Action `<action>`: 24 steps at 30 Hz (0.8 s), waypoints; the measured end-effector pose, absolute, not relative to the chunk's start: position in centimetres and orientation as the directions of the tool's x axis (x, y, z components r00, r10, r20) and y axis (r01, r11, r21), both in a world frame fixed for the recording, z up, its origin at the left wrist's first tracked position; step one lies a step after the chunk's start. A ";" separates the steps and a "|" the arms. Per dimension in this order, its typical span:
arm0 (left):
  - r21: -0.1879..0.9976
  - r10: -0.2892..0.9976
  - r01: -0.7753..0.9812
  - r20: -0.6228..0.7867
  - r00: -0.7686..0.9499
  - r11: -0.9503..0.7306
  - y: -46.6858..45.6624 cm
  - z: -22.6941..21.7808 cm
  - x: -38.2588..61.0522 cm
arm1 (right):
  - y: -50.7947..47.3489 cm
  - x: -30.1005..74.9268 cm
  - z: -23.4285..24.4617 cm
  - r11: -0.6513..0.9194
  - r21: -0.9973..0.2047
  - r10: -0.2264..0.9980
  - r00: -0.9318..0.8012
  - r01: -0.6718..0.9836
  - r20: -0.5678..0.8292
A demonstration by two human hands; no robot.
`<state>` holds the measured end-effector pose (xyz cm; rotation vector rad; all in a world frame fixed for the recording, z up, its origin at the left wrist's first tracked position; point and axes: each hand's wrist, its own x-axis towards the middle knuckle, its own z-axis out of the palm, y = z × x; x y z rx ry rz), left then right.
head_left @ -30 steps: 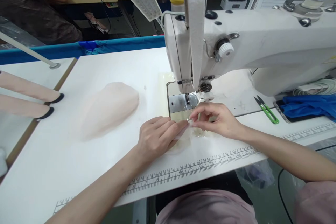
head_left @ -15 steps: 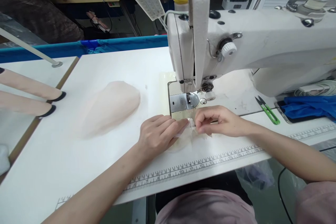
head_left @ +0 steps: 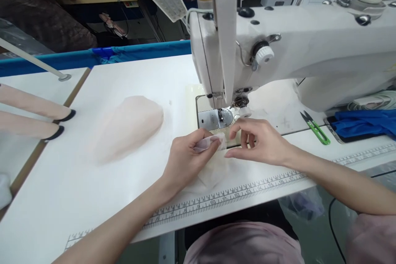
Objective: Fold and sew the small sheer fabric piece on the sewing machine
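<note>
My left hand (head_left: 193, 152) is closed on a thin, sheer whitish piece of fabric (head_left: 210, 143), pinched between thumb and fingers, with a loose part draping onto the table below. Just to its right my right hand (head_left: 258, 140) is open, thumb and index finger apart, near the fabric's edge; nothing shows between the fingertips. Both hands are in front of the needle plate (head_left: 213, 119) of a white sewing machine (head_left: 278, 41). On the table to the left lies a separate sheer, pale pink fabric piece (head_left: 133, 126).
Green thread snips (head_left: 315, 128) lie to the right, beside a phone (head_left: 335, 130) partly under blue cloth (head_left: 368, 123). A ruler strip (head_left: 216, 200) runs along the front table edge. Two pale pink padded bars (head_left: 34, 101) stick in from the left. Another person (head_left: 40, 12) is at the back left.
My right hand has spread its thumb and index finger and come away from the fabric. My left hand has turned, lifting the fabric's edge. The view has shifted slightly.
</note>
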<state>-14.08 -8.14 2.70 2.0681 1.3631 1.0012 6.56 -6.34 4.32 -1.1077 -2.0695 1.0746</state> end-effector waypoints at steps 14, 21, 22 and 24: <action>0.799 0.959 0.542 0.150 0.240 -0.260 -8.2 2.5 -13.9 | -5.6 5.6 2.6 -0.025 -0.993 0.871 -0.484 0.118 -0.079; 0.856 0.969 0.481 0.082 0.233 -0.188 -8.2 2.9 -13.9 | -5.7 5.6 2.7 -0.071 -0.996 0.859 -0.505 0.049 -0.086; 0.858 0.969 0.480 0.075 0.234 -0.182 -8.2 2.9 -13.9 | -5.8 5.5 2.8 -0.053 -0.996 0.862 -0.500 0.073 -0.083; 0.861 0.967 0.476 0.062 0.247 -0.177 -8.2 2.8 -13.9 | -6.0 5.5 2.8 0.003 -0.988 0.869 -0.489 0.153 -0.073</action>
